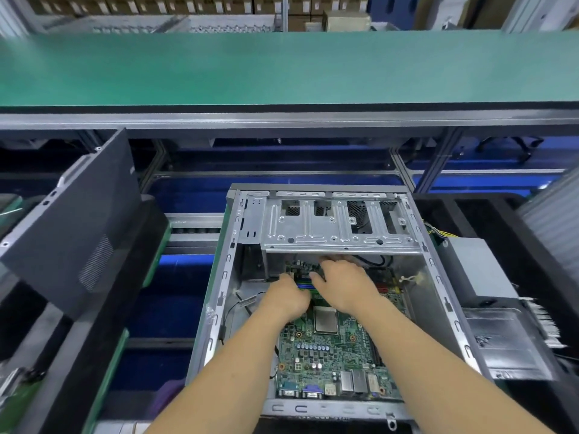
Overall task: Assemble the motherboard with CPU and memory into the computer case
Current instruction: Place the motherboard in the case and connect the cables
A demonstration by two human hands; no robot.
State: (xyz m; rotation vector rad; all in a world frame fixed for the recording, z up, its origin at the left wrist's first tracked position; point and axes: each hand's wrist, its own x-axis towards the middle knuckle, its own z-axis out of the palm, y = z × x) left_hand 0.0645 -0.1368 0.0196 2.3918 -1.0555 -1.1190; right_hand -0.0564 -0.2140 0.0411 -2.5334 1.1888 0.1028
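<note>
Head view: motherboard point(329, 355) sits inside the computer case point(219, 296), which lies open side up, centre near. I/O ports at the near edge, CPU point(326, 321) mid-board, bare metal lid showing, no cooler on it. Memory sticks point(305, 281) at the far end of the board, mostly hidden by my hands.

My left hand point(286, 300) rests on the board's far-left area, fingers curled down over the memory slots; can't tell if it's pinching anything or just pressing. My right hand point(344, 285) lies flat, fingers spread, reaching under the drive cage point(338, 223); looks like a press, not a grasp, but the fingertips are hidden.

Judging by this, I'm seating the far end of the board under the cage.

Risks:
- Loose black cable point(247, 303) on the case floor left of the board could get trapped under the board edge.
- Board not lined up on its standoffs; pushing it down crooked flexes the PCB.
- Pressure on the memory could tilt a stick in its slot.
- Cage's lower edge is sheet metal just above my knuckles, snag or scrape if I pull back fast.

Power supply point(479, 270) sits outside the case, right side, wires trailing.
</note>
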